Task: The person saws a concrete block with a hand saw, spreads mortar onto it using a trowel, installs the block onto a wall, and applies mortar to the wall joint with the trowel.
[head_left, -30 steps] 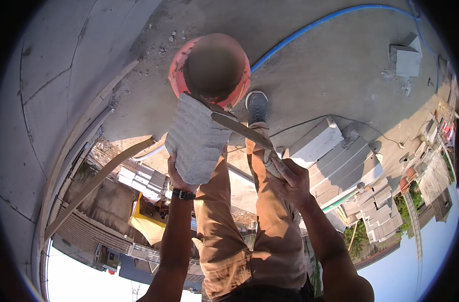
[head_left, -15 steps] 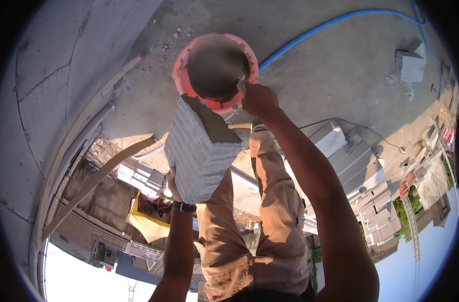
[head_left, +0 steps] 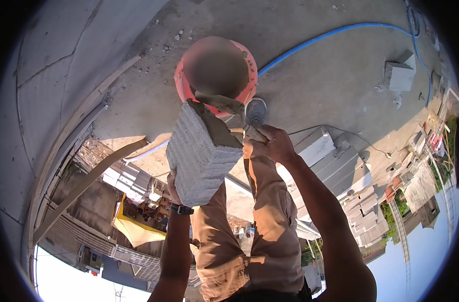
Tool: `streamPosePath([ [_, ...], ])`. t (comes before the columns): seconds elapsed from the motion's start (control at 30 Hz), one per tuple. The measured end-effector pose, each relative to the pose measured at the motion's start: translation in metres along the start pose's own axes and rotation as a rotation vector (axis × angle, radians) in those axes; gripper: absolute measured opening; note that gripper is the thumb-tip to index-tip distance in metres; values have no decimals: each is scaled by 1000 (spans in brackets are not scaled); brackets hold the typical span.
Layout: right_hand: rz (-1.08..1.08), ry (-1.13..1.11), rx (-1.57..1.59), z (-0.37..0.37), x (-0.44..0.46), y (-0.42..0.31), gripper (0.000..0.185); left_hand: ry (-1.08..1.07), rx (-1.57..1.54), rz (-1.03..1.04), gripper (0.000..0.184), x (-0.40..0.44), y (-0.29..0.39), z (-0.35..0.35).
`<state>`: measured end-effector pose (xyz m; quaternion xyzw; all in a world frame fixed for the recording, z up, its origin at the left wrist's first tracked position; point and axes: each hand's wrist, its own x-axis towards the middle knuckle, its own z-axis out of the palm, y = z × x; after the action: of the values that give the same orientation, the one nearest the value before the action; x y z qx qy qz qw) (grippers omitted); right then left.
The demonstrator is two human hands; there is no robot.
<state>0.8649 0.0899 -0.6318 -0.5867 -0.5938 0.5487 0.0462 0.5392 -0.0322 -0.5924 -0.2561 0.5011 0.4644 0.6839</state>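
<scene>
A grey ridged block [head_left: 198, 156] rests on my left hand [head_left: 173, 187], whose fingers hold its lower left side. Wet mortar [head_left: 219, 130] covers the block's upper right face. My right hand [head_left: 272, 145] is closed round the handle of a trowel [head_left: 220, 102]. Its mortar-smeared blade lies between the block and the red bucket [head_left: 250, 75]. Grey mortar [head_left: 217, 68] fills much of the bucket, which stands on the floor beyond the block.
My shoe [head_left: 255, 111] is right of the bucket. A blue hose [head_left: 330, 34] curves over the floor. Stacked blocks [head_left: 335, 166] and a cable lie to the right, a broken block [head_left: 399, 76] farther off. A grey wall [head_left: 53, 75] rises at left, near a curved board [head_left: 88, 186].
My right hand first reached to the bucket with the trowel, then drew back toward me beside the block. The block has turned, showing its mortared face.
</scene>
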Motion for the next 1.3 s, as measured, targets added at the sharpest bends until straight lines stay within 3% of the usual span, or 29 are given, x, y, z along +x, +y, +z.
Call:
streamPosePath([
  [0.23,-173,155,-112,27,-23,-11,48,113,62,5,83,-6,-5,7],
  [0.4,-3,109,-167,33,-52,-28,51,8,-65,-73,80,-4,-14,14],
  [0.57,57,122,-278,43,-77,-40,51,134,47,32,72,-14,-22,17],
  [0.63,89,124,-297,36,-86,-41,49,16,-28,-19,72,-13,-23,27],
  [0.77,247,53,-126,23,-84,-22,46,-35,-109,-36,78,-6,-20,20],
  [0.87,64,183,139,6,-51,-11,47,-50,-122,-49,80,2,-12,20],
  [1.07,-26,18,61,-13,10,-11,45,-113,-55,-64,81,2,-4,34],
  [1.3,-109,105,47,-33,-27,-32,47,-52,-77,-68,82,3,-4,34],
])
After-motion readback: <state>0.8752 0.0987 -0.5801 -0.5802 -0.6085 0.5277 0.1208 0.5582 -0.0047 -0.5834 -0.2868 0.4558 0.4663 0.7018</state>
